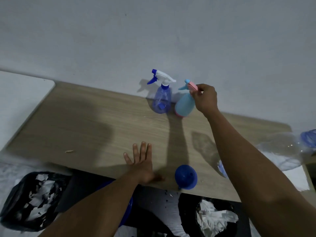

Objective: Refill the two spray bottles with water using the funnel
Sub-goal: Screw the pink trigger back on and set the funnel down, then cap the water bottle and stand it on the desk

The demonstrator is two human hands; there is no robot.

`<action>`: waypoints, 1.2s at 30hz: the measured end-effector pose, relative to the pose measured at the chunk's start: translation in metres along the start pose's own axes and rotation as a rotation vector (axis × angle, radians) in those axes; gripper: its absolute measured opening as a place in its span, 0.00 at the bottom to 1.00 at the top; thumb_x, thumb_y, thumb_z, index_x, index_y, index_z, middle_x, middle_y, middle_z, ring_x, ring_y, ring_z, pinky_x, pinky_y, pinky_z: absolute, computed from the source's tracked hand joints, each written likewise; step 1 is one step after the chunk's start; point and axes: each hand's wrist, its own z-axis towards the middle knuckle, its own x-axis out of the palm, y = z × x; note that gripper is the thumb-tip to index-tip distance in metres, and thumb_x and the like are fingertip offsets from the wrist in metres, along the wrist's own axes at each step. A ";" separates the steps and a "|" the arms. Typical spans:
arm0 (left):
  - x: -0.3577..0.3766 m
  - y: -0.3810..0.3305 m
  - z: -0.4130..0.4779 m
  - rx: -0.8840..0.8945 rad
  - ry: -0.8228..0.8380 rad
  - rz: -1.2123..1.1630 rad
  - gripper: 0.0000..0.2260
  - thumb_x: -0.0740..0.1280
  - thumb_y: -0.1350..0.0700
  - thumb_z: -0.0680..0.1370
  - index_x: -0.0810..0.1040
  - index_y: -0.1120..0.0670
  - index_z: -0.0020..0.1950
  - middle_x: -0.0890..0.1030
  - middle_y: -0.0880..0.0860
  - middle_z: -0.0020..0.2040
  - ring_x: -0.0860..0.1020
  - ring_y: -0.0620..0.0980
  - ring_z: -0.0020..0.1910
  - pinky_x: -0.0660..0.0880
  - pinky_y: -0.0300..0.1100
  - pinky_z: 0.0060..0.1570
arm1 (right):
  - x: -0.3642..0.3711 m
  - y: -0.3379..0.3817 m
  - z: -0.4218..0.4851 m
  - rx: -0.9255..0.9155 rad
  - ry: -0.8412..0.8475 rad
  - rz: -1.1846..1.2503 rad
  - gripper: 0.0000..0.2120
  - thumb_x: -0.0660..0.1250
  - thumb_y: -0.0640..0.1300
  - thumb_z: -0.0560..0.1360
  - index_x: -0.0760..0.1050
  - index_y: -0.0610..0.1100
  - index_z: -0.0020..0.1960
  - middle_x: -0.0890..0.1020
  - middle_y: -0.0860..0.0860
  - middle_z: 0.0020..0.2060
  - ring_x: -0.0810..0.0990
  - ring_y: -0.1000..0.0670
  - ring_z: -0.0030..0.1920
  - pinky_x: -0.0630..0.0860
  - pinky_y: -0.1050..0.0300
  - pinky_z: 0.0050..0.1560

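Note:
Two spray bottles stand at the far edge of the wooden table (85,127), against the wall. The left one is clear blue (162,100) with a white and blue trigger head. The right one is opaque light blue (184,105) with a pink and blue head. My right hand (204,98) pinches that pink head from the right. My left hand (142,163) lies flat on the table near the front edge, fingers spread, holding nothing. A blue funnel (186,177) lies on its side at the front edge, just right of my left hand.
A clear plastic water bottle with a blue cap (290,147) lies at the table's right end. Two black bins with crumpled white paper sit on the floor below, one at the left (32,199) and one at the right (212,218). A white surface (20,93) adjoins the table's left.

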 end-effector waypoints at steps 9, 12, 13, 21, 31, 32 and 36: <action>-0.001 -0.002 0.004 -0.034 -0.001 0.007 0.65 0.66 0.23 0.59 0.22 0.48 0.73 0.18 0.49 0.70 0.17 0.59 0.67 0.25 0.71 0.62 | 0.024 0.006 0.024 -0.019 0.060 -0.030 0.11 0.68 0.44 0.77 0.83 0.39 0.54 0.85 0.42 0.48 0.81 0.43 0.47 0.70 0.58 0.43; -0.001 -0.001 0.003 -0.030 -0.009 0.001 0.65 0.66 0.23 0.58 0.22 0.48 0.73 0.17 0.48 0.70 0.17 0.59 0.66 0.25 0.71 0.62 | 0.025 0.005 0.025 -0.025 0.069 -0.048 0.12 0.68 0.42 0.76 0.82 0.39 0.58 0.84 0.40 0.50 0.82 0.41 0.50 0.69 0.60 0.42; -0.001 -0.001 0.003 -0.030 -0.014 0.001 0.65 0.66 0.23 0.59 0.22 0.48 0.73 0.17 0.48 0.70 0.17 0.59 0.66 0.26 0.71 0.62 | 0.024 0.005 0.025 -0.028 0.067 -0.045 0.15 0.69 0.42 0.76 0.80 0.40 0.62 0.83 0.40 0.53 0.82 0.42 0.51 0.70 0.61 0.44; -0.002 0.001 -0.002 0.000 -0.015 -0.006 0.65 0.65 0.21 0.60 0.20 0.48 0.71 0.16 0.49 0.68 0.17 0.58 0.67 0.25 0.71 0.62 | 0.012 -0.046 -0.072 0.075 -0.080 0.040 0.31 0.72 0.46 0.75 0.65 0.41 0.75 0.74 0.41 0.63 0.78 0.44 0.57 0.72 0.58 0.53; 0.014 -0.002 -0.007 0.016 -0.229 -0.034 0.60 0.67 0.25 0.63 0.33 0.47 0.78 0.28 0.51 0.77 0.29 0.58 0.76 0.33 0.65 0.71 | -0.029 -0.152 -0.286 0.298 -0.080 -0.008 0.13 0.67 0.39 0.78 0.77 0.40 0.62 0.81 0.46 0.51 0.81 0.47 0.50 0.74 0.56 0.51; 0.018 -0.004 -0.009 0.020 -0.266 -0.040 0.57 0.67 0.26 0.64 0.36 0.47 0.79 0.31 0.51 0.79 0.31 0.58 0.77 0.36 0.64 0.73 | -0.038 -0.159 -0.291 0.320 -0.108 -0.008 0.12 0.67 0.39 0.78 0.77 0.40 0.61 0.82 0.45 0.51 0.81 0.46 0.51 0.76 0.54 0.53; 0.033 -0.013 -0.017 0.007 -0.342 -0.071 0.45 0.67 0.32 0.71 0.48 0.46 0.80 0.40 0.52 0.81 0.40 0.57 0.79 0.44 0.58 0.76 | -0.074 -0.182 -0.295 0.346 -0.173 -0.059 0.11 0.66 0.36 0.78 0.78 0.36 0.59 0.80 0.41 0.51 0.81 0.41 0.49 0.76 0.50 0.52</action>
